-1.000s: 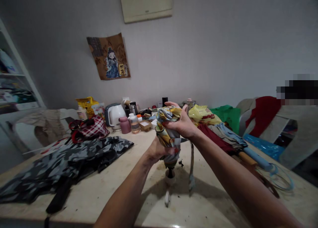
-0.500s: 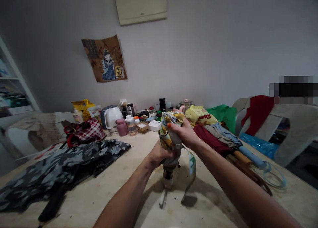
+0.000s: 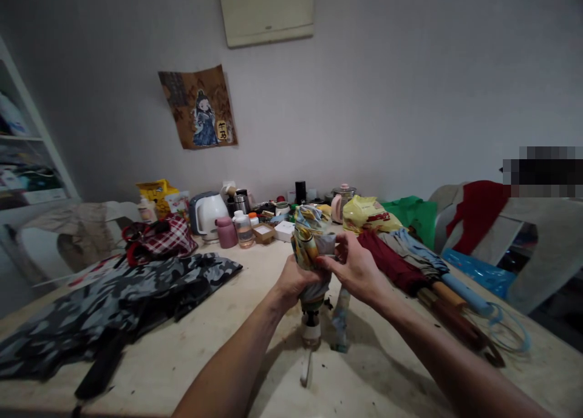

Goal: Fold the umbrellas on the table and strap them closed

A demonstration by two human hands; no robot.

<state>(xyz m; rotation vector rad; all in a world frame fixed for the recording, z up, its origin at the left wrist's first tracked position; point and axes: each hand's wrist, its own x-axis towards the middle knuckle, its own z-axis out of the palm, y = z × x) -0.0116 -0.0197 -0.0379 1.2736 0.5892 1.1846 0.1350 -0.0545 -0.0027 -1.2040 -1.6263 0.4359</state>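
Note:
A folding umbrella (image 3: pixel 306 242) with crumpled yellow, white and grey fabric stands upright in front of me. Its pale handle (image 3: pixel 311 334) points down at the table, and a short wrist cord trails from it. My left hand (image 3: pixel 295 279) is wrapped around the lower part of the fabric. On the other side, my right hand (image 3: pixel 359 265) pinches a grey fold of the canopy between thumb and fingers. A pale patterned strap (image 3: pixel 340 324) hangs below my right hand. The side of the umbrella facing away from me is hidden.
Left lies a grey camouflage umbrella (image 3: pixel 132 308); right are a dark red umbrella (image 3: pixel 392 260) and a light blue one (image 3: pixel 464 293). A kettle (image 3: pixel 212 214), a pink jar (image 3: pixel 226 232) and a yellow bag (image 3: pixel 371 213) stand behind. A person sits at the far right.
My right hand has slid down from the umbrella's top to its right side. The strap, earlier sticking out to the right, now hangs closer in. The left hand keeps its hold.

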